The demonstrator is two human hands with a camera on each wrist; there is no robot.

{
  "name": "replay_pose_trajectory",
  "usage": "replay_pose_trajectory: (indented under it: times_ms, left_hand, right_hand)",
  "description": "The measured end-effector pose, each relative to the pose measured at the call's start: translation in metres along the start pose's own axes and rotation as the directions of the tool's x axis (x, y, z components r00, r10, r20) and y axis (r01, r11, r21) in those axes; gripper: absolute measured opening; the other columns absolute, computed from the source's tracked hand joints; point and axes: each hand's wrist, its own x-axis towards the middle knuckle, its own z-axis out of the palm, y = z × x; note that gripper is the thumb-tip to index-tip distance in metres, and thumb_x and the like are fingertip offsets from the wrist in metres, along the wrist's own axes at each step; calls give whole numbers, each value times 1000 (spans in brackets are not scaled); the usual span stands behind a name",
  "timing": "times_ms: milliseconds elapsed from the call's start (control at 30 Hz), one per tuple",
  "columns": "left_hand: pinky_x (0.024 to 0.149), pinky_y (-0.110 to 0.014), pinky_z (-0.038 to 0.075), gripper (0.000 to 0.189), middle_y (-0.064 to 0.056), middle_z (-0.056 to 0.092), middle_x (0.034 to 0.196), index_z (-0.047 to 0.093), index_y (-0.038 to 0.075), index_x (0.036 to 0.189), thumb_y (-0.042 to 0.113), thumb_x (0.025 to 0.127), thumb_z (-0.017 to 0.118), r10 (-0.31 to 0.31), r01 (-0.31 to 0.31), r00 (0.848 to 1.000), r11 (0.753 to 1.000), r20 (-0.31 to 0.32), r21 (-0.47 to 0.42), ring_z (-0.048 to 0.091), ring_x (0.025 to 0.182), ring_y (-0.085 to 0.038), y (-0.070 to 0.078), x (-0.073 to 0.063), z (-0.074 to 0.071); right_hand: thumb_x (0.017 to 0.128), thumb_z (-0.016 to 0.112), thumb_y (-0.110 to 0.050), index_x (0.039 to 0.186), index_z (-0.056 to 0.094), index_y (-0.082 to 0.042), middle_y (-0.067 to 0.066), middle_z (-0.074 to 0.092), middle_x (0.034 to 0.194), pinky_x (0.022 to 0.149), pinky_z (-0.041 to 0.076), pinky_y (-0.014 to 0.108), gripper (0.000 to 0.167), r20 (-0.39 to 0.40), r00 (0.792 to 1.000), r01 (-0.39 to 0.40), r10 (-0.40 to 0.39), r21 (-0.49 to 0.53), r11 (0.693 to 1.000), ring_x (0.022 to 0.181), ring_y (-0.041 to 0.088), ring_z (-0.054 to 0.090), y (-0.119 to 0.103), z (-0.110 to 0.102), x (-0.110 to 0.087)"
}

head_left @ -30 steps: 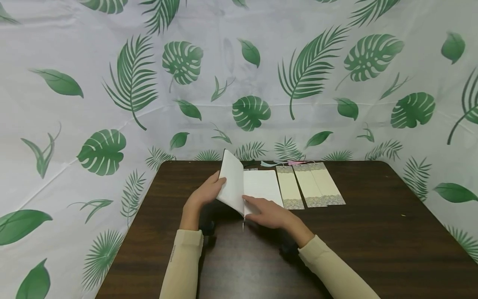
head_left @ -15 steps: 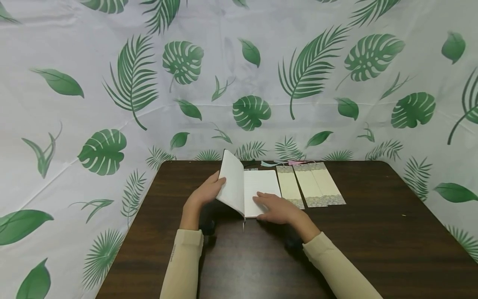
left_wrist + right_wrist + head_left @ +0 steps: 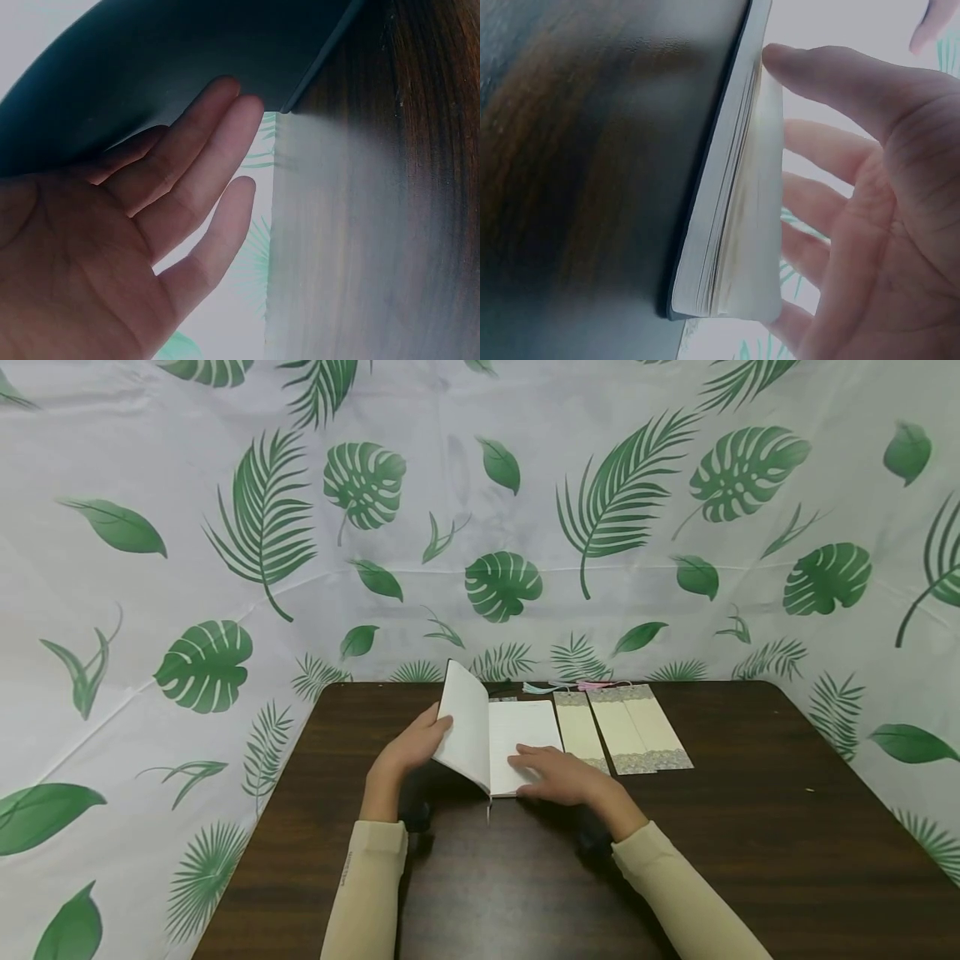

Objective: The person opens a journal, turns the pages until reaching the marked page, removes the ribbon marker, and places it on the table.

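An open notebook (image 3: 517,723) with a dark cover lies on the table, its left side raised at a slant. My left hand (image 3: 408,747) holds that raised side, thumb on the white page and fingers behind. In the left wrist view, the fingers lie along the dark cover (image 3: 225,45). My right hand (image 3: 558,778) rests over the lower right page, fingers loosely spread. The right wrist view has its thumb tip at the edge of the page block (image 3: 724,202). A thin ribbon marker (image 3: 489,812) hangs from the notebook's lower spine.
Right of the notebook lie several cream bookmarks (image 3: 637,727) with patterned ends, one (image 3: 577,722) partly behind the right hand. Pale blue (image 3: 536,688) and pink tassels (image 3: 594,686) lie near the back edge. A leaf-print cloth (image 3: 450,527) hangs behind the brown table (image 3: 750,827).
My right hand has moved right, from the notebook's middle fold onto the right page, and has stayed there over the last half second. The left hand keeps holding the raised side.
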Motion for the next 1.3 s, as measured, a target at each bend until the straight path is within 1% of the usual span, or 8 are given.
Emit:
replay_pose_trajectory:
  times_ms: [100,233,333,433,833,1000,1167,1300]
  left_hand:
    - [109,-53,45,59,-23,58,130,23,2,168,31,117,32,-1,1,1000,1000,-7,3,64,108,-29,0,0,-1]
    - [109,-52,45,59,-23,58,130,23,2,168,30,117,32,0,0,1000,1000,-3,3,64,109,-30,0,0,-1]
    - [108,-51,46,58,-23,59,129,24,2,168,30,117,32,-1,1,1000,1000,1,-3,65,107,-29,1,0,-2]
    - [107,-51,47,58,-22,59,128,25,3,168,29,117,32,-1,1,1000,1000,-2,-9,65,106,-28,1,1,-2]
    - [105,-49,48,58,-23,60,126,24,1,167,28,117,32,4,-4,1000,1000,8,10,65,103,-27,0,1,-3]
    - [106,-50,46,58,-22,59,126,24,2,168,29,117,32,-5,5,1000,1000,0,6,64,104,-27,0,1,-3]
    - [110,-53,44,59,-23,59,127,24,2,168,30,117,33,-11,11,1000,1000,-9,5,63,106,-29,1,1,-2]
    - [109,-53,45,59,-24,59,128,24,1,168,29,116,32,-5,5,1000,1000,-5,17,64,107,-30,1,0,-2]
  right_hand:
    - [107,69,-26,148,66,-9,18,50,165,122,40,58,44,-8,1000,29,-28,36,999,152,41,48,0,-2,0]
    - [105,69,-14,114,82,-13,11,65,152,111,51,54,16,-39,999,26,-23,76,997,141,36,61,-2,-5,1]
    - [103,71,-13,96,81,-19,6,72,143,103,55,51,14,-67,998,0,3,48,999,134,33,66,-5,-6,1]
    - [102,74,-16,94,79,-21,3,74,139,101,57,49,11,-86,996,-23,24,14,1000,132,30,68,-7,-6,2]
    - [98,75,-9,103,79,-20,-3,79,109,91,58,47,12,-157,988,-23,3,-128,992,102,22,73,-8,-12,-4]
    - [96,80,-11,117,79,-16,5,77,128,100,57,52,21,-284,959,-17,-22,-135,991,118,30,72,-2,-16,-2]
    - [87,88,-6,141,66,-10,21,53,160,111,49,63,58,-421,905,32,-65,-84,996,144,46,54,4,-14,3]
    - [85,91,-4,157,49,-9,27,31,172,114,44,69,84,-480,876,53,-34,25,998,154,54,37,5,-11,5]
